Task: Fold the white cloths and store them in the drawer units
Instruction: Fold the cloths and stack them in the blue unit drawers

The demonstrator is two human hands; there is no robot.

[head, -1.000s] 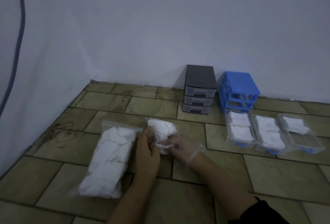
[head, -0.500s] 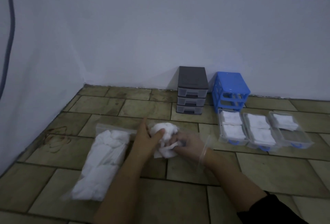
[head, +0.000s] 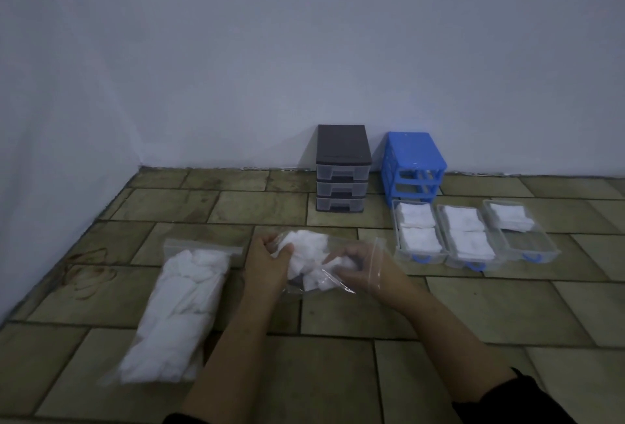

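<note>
Now the left hand (head: 267,266) grips the crumpled white cloth (head: 306,251); the right hand (head: 363,266) pinches its near-right edge inside a clear bag (head: 333,283), the bundle between them.

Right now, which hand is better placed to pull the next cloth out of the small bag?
Left. The left hand already grips the white cloth, while the right hand is holding the clear small bag.
</note>
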